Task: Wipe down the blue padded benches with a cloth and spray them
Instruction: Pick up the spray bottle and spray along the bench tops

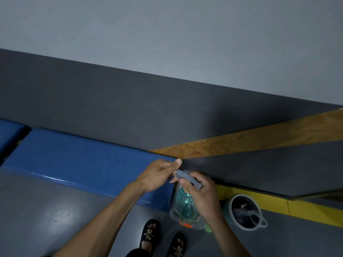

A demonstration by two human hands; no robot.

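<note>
Looking down at two bare hands held close together over the floor. Left hand (157, 175) pinching one end of a thin grey strip (188, 179), fingers curled round it. Right hand (202, 193) gripping the other end of that same strip, thumb and fingers curled over it. Hard to tell what the grey strip is: maybe a folded cloth, maybe a handle.

Sitting right under the hands, a clear plastic tub (176, 214) on the grey floor (55, 210). Showing through the tub, something blue-green and see-through (183, 201), too blurry to name for sure. Peeking out at the bottom of the tub, a small orange bit (185, 225), and a green bit (208, 228) just beside it.

Lying along the dark grey wall (111, 108), a blue padded bench (74, 160), shiny on its front edge, just left of the tub and partly under the left hand. Showing at the far left, the end of another blue bench (9, 132), with a dark gap between the two.

Standing near the tub on the right, a small round teal bucket (227, 210) with small things inside and a thin loop handle. Running behind it, a yellow stripe (278, 203) along the floor. Slanting above that, a brown wooden board (259, 140).

Standing at the bottom, two feet in dark sandals (150, 232) with little shiny bits on top.
</note>
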